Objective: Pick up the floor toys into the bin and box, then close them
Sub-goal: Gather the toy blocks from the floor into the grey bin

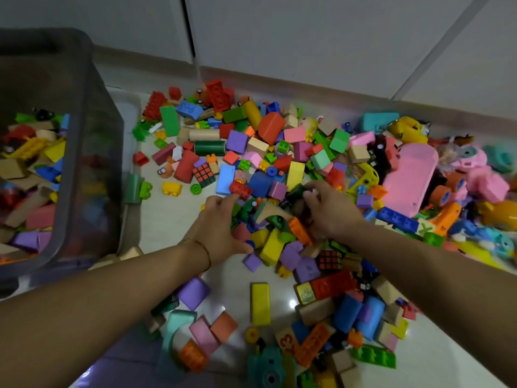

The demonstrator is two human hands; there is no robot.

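Note:
A big heap of coloured blocks and bricks [268, 152] covers the floor ahead of me. My left hand [221, 228] and my right hand [330, 211] are both down in the middle of the heap, fingers curled around a cluster of blocks [274, 219] between them: a wooden arch, an orange brick, green pieces. The hands face each other with the cluster cupped between them. A dark translucent bin [84, 175] stands at the left, partly filled with blocks. No box is in view.
White cabinet doors [307, 37] and a baseboard run behind the heap. A pink plastic toy [408, 175] and other larger toys lie at the right. More blocks, a yellow bar [260, 303] and puzzle cubes lie near me. Pale tiled floor [167, 219] shows between bin and heap.

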